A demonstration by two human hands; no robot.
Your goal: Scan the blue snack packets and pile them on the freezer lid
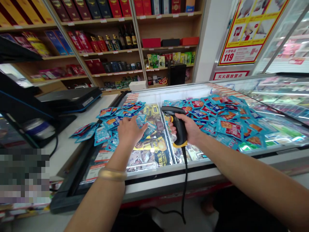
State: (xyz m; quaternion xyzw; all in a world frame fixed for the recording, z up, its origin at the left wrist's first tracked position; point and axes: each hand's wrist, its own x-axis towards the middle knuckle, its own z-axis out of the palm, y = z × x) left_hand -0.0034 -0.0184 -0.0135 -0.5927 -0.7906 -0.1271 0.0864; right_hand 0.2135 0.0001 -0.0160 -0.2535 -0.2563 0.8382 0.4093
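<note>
My right hand (189,130) is wrapped round the grip of a black and yellow barcode scanner (180,127). Its head points left and its cable hangs down past the freezer's front edge. My left hand (130,129) is over the left pile of blue snack packets (112,122), thumb spread away from the fingers; the fingertips are partly hidden. A pale blue packet (149,128) lies close to that thumb. To the right of the scanner is a larger heap of blue and red snack packets (229,124). Both heaps lie on the glass top of a chest freezer (193,170).
Frozen goods in yellow bags (154,146) show inside the freezer. At left, a counter (62,145) holds a flat black device (70,96) and several more packets. Shelves (111,53) with boxes and bottles stand behind. The scanner cable (184,180) loops toward the floor.
</note>
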